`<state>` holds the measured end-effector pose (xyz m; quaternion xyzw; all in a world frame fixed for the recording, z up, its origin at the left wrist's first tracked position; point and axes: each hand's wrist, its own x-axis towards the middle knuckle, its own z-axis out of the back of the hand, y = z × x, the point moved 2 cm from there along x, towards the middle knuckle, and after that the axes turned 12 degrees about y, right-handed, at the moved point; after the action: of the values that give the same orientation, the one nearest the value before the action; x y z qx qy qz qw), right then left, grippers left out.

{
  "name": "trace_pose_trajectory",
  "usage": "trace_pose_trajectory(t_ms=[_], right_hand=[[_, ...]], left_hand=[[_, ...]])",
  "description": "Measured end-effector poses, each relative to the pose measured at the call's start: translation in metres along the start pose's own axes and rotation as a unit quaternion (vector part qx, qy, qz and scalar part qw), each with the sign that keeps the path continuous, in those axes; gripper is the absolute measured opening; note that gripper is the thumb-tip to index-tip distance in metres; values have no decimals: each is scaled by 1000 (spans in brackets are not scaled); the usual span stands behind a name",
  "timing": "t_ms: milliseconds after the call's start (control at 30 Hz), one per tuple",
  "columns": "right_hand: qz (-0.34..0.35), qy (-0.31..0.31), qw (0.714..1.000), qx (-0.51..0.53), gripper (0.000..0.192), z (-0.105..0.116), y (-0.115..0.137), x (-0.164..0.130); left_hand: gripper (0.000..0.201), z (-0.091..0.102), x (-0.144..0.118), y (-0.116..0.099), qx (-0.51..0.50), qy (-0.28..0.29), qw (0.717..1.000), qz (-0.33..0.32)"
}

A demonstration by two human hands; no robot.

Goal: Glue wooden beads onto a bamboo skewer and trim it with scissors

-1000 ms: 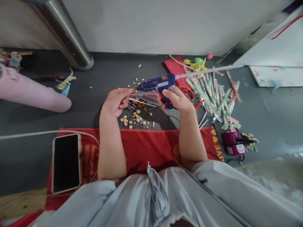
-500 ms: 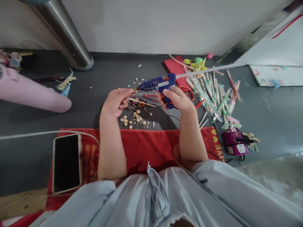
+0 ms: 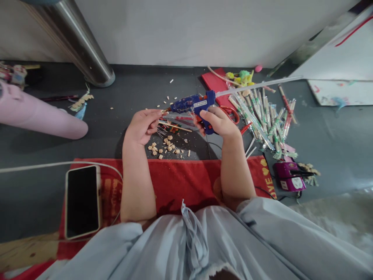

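Observation:
My right hand point(image 3: 219, 122) grips the handle of a blue hot glue gun point(image 3: 194, 104), whose nozzle points left toward my left hand. A long clear glue stick point(image 3: 259, 84) juts out of the gun's back to the right. My left hand point(image 3: 143, 125) pinches a thin wooden stick point(image 3: 175, 126) that pokes out to the right, just under the gun's nozzle. Small tan wooden bits point(image 3: 164, 147) lie scattered on the dark floor below both hands.
A phone point(image 3: 81, 201) with a white cable lies on a red cloth point(image 3: 180, 181) at my lap. Wrapped sticks point(image 3: 264, 116), red-handled scissors point(image 3: 231, 112), a red sheet point(image 3: 215, 83), a purple device point(image 3: 289, 177) lie right. A steel pillar point(image 3: 84, 46) and pink roll point(image 3: 37, 114) stand left.
Almost nothing differs; both hands hold their positions, with the glue gun's nozzle staying at the tip of the left hand's fingers.

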<state>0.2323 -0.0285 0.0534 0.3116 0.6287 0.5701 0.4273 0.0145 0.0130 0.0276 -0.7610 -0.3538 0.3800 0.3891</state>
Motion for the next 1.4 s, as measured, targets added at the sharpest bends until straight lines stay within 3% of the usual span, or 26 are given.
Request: trace_pose_trajectory(t_ms=[300, 467, 567, 633, 900, 1233, 1400], right_hand=[[10, -11, 1000, -18, 47, 8, 2, -5], [22, -18, 989, -148, 37, 18, 3, -10], [20, -82, 955, -285, 31, 27, 1, -12], [19, -109, 923, -368, 37, 31, -1, -12], [-39, -94, 818, -566, 46, 38, -21, -1], [-87, -47, 773, -627, 55, 35, -32, 3], [-129, -99, 748, -644, 60, 25, -19, 0]], left_hand=[[4, -1, 0, -1, 11, -12, 1000, -6], [5, 0, 1, 0, 26, -41, 999, -17], [6, 2, 3, 0, 24, -54, 998, -25], [6, 4, 3, 1, 22, -65, 997, -27], [5, 5, 3, 1, 22, -72, 996, -44], [4, 4, 1, -1, 8, -70, 996, -48], [4, 6, 0, -2, 2, -84, 996, -43]])
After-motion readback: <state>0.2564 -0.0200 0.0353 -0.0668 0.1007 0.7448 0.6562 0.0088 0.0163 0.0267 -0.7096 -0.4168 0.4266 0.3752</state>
